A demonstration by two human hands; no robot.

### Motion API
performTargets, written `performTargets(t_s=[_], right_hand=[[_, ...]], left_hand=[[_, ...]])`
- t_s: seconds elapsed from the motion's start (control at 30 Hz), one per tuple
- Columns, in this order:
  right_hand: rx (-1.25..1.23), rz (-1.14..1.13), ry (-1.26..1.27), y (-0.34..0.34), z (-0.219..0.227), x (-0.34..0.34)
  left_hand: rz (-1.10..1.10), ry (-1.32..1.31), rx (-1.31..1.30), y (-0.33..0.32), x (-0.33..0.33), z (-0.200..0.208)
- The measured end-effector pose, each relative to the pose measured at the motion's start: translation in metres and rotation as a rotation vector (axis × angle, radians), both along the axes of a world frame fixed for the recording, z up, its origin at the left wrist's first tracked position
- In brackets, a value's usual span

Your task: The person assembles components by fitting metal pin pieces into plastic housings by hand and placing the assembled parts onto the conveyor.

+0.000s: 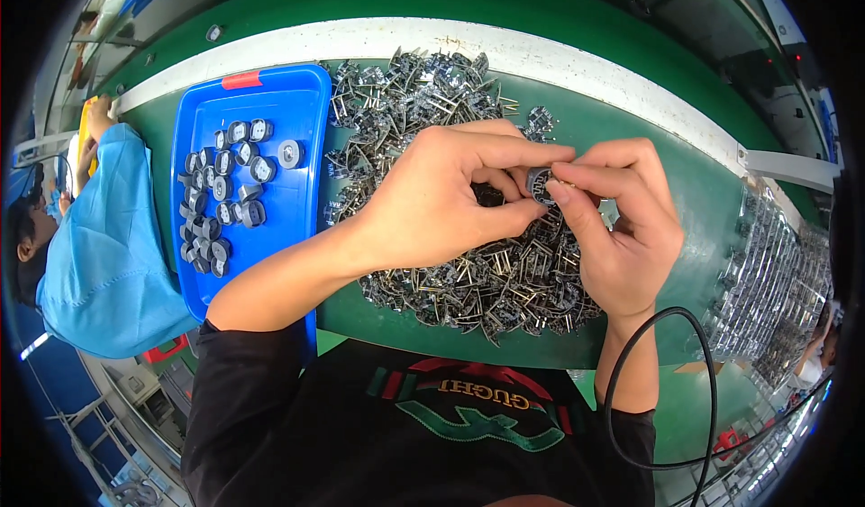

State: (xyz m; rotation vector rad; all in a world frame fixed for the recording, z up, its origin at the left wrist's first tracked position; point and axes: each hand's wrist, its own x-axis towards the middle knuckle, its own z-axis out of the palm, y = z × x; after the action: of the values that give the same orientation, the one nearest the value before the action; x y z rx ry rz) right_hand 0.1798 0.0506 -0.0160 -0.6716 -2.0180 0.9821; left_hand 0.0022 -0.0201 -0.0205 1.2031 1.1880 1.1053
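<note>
Over a heap of small black parts with metal pins (487,282), my two hands meet at a small round dark grey housing (541,185). My left hand (441,192) grips the housing between thumb and fingers, and its open side shows metal inside. From the right, my right hand (626,205) comes in with thumb and forefinger pinched at the housing's edge. A brass-coloured bit shows at those fingertips, too small to name. To the left, a blue tray (311,138) holds several grey round housings (223,187), some lying on their sides.
The green bench (694,228) runs under the heap, with a white rail (378,43) along its far side. Rows of shiny metal parts (766,282) lie at the right. A black cable (613,372) loops by my right forearm. A person in blue (108,237) sits at the left.
</note>
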Motion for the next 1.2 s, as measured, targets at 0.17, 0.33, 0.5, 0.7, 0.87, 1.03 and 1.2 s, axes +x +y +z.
performTargets(t_s=[0.17,0.33,0.5,0.7,0.87,1.03,1.2], right_hand=[[0.048,0.007,-0.007,0.004,0.003,0.002],[0.058,0.004,0.002,0.002,0.006,0.001],[0.038,-0.034,0.045,0.000,0.003,0.001],[0.101,-0.054,0.045,-0.002,0.004,0.000],[0.050,-0.047,0.033,-0.003,0.007,0.000],[0.027,-0.014,0.075,-0.005,-0.001,0.001],[-0.106,0.124,0.041,0.018,0.013,0.015]], left_hand=[[-0.020,0.035,0.033,0.002,-0.003,0.003],[-0.037,0.037,0.068,0.002,-0.003,0.000],[-0.038,0.081,0.102,0.003,-0.003,0.000],[-0.055,0.109,0.162,0.005,-0.005,0.000],[-0.044,0.046,0.075,0.001,-0.002,0.003],[-0.009,-0.093,0.074,0.001,-0.003,0.003],[0.116,-0.117,-0.123,0.001,-0.009,0.021]])
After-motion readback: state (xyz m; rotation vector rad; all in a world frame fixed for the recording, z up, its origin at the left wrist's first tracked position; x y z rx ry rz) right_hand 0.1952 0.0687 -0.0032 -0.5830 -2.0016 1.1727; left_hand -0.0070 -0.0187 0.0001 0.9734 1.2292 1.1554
